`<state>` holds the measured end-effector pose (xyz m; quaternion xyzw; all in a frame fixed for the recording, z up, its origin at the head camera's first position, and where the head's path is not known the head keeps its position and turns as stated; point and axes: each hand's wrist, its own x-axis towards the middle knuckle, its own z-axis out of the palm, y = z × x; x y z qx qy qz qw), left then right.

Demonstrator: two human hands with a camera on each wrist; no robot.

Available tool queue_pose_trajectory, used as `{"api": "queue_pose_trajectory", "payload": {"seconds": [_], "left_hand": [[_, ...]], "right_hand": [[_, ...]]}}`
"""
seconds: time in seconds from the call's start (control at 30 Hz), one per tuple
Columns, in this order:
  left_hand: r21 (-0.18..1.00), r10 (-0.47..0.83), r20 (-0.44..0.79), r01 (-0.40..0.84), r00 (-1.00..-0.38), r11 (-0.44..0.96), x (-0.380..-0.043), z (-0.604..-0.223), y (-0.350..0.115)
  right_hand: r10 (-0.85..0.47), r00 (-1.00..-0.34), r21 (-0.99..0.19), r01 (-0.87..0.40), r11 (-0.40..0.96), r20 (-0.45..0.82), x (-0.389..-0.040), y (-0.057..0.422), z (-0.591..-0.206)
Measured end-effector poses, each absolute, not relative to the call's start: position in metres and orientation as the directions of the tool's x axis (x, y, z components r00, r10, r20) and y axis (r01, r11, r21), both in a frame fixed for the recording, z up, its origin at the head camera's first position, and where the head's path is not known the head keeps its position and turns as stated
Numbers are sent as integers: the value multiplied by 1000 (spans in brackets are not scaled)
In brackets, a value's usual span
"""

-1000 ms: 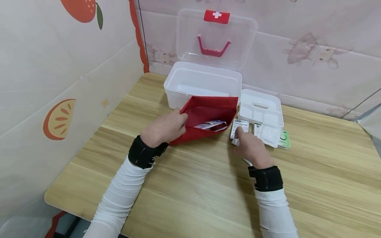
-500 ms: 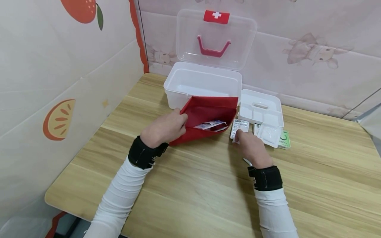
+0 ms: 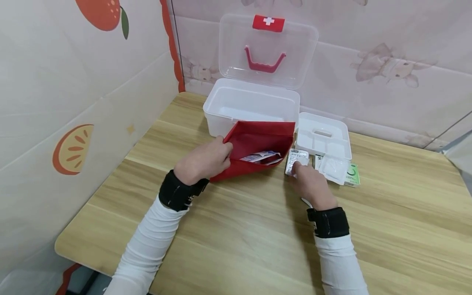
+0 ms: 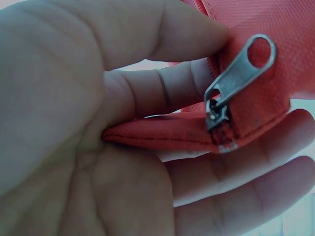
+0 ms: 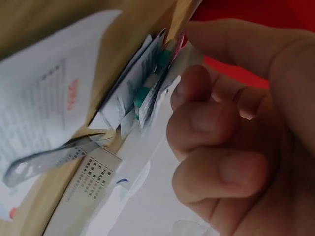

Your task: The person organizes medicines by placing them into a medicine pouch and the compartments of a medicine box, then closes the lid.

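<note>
My left hand [image 3: 204,159] grips the left corner of an open red zip pouch [image 3: 232,170], its thumb and fingers on both sides of the fabric. A metal zipper pull [image 4: 238,73] hangs by that corner in the left wrist view. Printed packets [image 3: 259,156] lie inside the pouch. Just right of it, my right hand [image 3: 315,184] pinches the near edge of a silver blister pack [image 3: 296,157] between thumb and forefinger. Green capsules [image 5: 142,96] show on the pack in the right wrist view; its other fingers are curled. Part of the pack is hidden by the hand.
A clear first-aid box [image 3: 221,119] stands behind the pouch, lid [image 3: 236,57] raised. A white divided tray [image 3: 321,123], a white packet [image 3: 333,167] and a green box [image 3: 352,175] lie to the right. Tweezers [image 5: 47,160] show in the right wrist view.
The right hand has shifted very slightly at the blister pack, and the white piece below the pack shows less. The left hand and the pouch have stayed in place.
</note>
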<state>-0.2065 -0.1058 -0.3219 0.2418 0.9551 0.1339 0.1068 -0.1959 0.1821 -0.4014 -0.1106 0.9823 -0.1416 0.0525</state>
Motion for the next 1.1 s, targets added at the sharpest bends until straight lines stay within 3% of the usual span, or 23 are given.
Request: {"api": "queue_pose_trajectory", "payload": {"seconds": [0.23,0.6,0.87,1.1], "left_hand": [[316,489,-137,430,-861,846,-207,-323,-106],[332,490,-141,426,-860,842,-208,-322,-106],[337,488,-147,420,-861,843,-207,-322,-106],[337,483,-145,416,-863,845,-208,-323,-106]], "right_hand": [[-189,-982,-259,-187,948,20,-194,183,-388],[-59,-971,-307,-131,943,232,-188,194,-371],[1,-902,-385,-183,905,431,-186,193,-366],[49,-847,-506,-269,820,529,-181,188,-358]]}}
